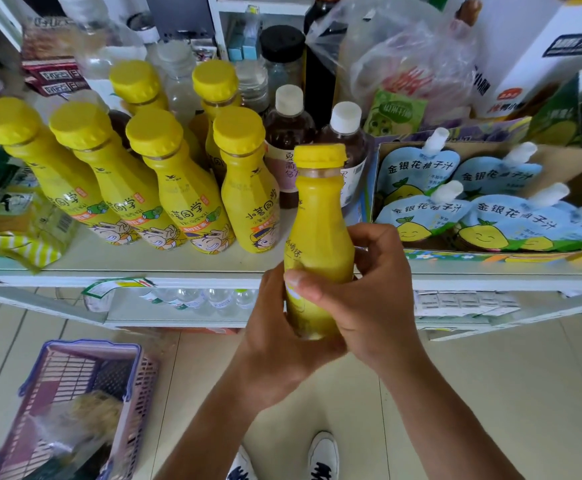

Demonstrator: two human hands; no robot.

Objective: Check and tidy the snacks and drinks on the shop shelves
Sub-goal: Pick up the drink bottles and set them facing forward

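I hold one yellow drink bottle [317, 220] upright in front of the white shelf [165, 263]. My left hand [279, 337] wraps around its lower body from the left. My right hand [369, 289] grips it from the right, thumb across the label. Several matching yellow-capped bottles [185, 188] stand in rows on the shelf to the left. Two dark tea bottles with white caps [288, 133] stand just behind the held bottle.
A cardboard box of blue spouted juice pouches [473, 209] sits on the shelf at right. Plastic bags, jars and cartons crowd the back. A purple plastic basket [75, 403] lies on the tiled floor at lower left. Small water bottles [196, 297] fill the shelf below.
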